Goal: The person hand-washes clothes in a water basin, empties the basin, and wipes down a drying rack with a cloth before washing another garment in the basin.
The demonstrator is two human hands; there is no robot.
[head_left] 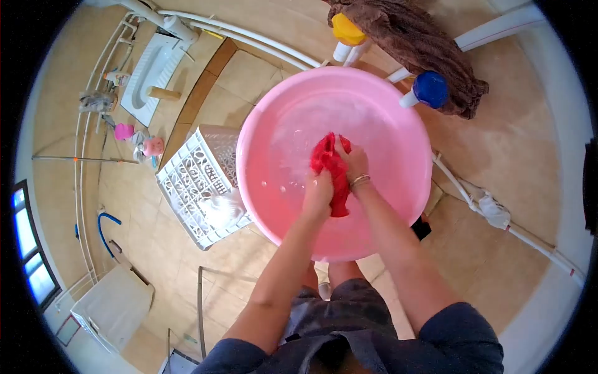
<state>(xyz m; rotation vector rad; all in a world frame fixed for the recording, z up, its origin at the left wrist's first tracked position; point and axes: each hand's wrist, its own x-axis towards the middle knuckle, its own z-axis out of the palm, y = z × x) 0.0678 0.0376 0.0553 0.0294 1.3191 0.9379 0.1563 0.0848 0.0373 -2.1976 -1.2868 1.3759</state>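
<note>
Water (293, 121) is filling part of the wide pink basin (245, 153) in the centre of the frame, with bubbles floating on it. Your left hand (318, 192) and right hand (355, 161) are closing around a bunched red cloth (336, 181), gripping it over the basin. Just left of the basin, a white openwork basket (180, 177) is holding something white (222, 210). At the upper right, a brown fabric (414, 50) is lying beside a yellow cap (347, 30) and a blue cap (430, 89); the blue one is overlapping the basin's rim from your view.
</note>
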